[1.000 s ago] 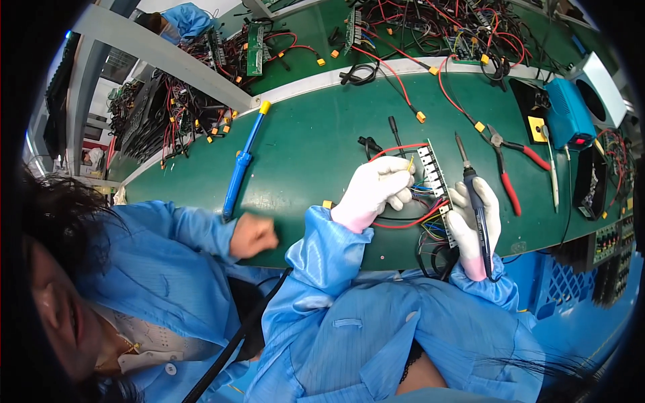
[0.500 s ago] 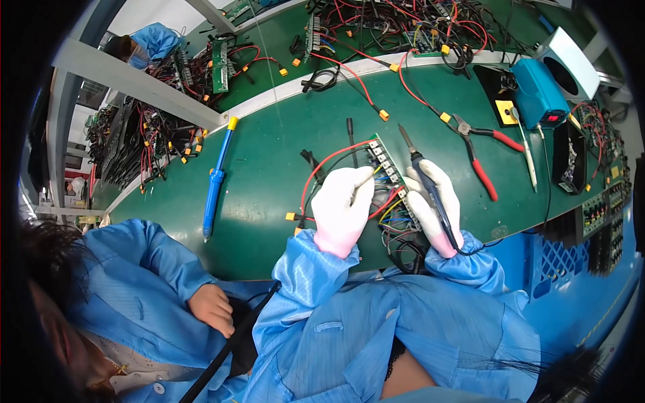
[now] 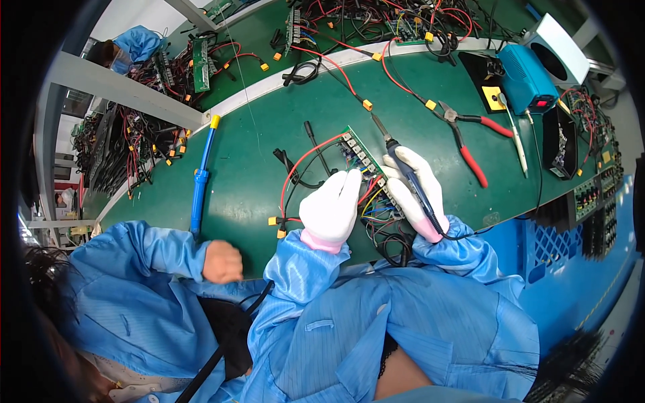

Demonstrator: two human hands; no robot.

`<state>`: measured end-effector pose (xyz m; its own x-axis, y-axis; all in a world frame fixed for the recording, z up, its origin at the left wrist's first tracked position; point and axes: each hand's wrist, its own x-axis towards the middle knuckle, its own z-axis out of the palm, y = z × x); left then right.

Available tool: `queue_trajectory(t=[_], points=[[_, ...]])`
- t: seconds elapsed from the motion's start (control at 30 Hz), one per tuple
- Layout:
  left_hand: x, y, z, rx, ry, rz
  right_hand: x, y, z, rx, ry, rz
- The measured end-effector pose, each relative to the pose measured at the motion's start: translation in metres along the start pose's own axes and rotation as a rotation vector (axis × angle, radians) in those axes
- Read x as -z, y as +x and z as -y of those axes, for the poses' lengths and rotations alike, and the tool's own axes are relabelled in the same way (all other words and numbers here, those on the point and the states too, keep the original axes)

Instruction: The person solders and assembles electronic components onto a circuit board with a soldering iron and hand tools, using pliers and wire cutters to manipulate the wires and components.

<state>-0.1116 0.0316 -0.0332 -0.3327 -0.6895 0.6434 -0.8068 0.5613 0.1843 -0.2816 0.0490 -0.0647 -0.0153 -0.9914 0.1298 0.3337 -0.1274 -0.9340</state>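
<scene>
My right hand [image 3: 418,191], in a white glove, is closed around a dark-handled soldering iron [image 3: 412,176]. The iron's bare tip points up and away, beyond the board and apart from it. The same hand rests along the right side of a narrow green circuit board [image 3: 363,153] with a row of silver metal parts. My left hand [image 3: 329,209], also gloved, is at the board's left side with fingers pressed together by the coloured wires [image 3: 371,191]; whatever they pinch is hidden. A red lead [image 3: 290,176] loops from the board to yellow connectors [image 3: 277,227].
Right of my hands lie red-handled cutters [image 3: 463,138], a teal soldering station [image 3: 527,79] and a black parts box [image 3: 560,143]. A blue solder sucker [image 3: 201,178] lies left, near a co-worker's bare hand [image 3: 222,262]. Wired boards [image 3: 403,27] are heaped at the back.
The whole view has shifted slightly. The board and the iron have moved a little left. My left fingers have drawn together more. The co-worker's hand has risen to the table edge.
</scene>
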Motion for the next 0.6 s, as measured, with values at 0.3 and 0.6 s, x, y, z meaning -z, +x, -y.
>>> queue_trajectory(t=[0.3, 0.6], points=[[0.000, -0.004, 0.001, 0.002, -0.004, -0.002, -0.004, -0.002, 0.005, -0.004, -0.001, 0.013], [-0.007, -0.001, 0.006, 0.874, -0.927, -0.061, 0.069, 0.019, 0.065, 0.173, -0.249, -0.261]])
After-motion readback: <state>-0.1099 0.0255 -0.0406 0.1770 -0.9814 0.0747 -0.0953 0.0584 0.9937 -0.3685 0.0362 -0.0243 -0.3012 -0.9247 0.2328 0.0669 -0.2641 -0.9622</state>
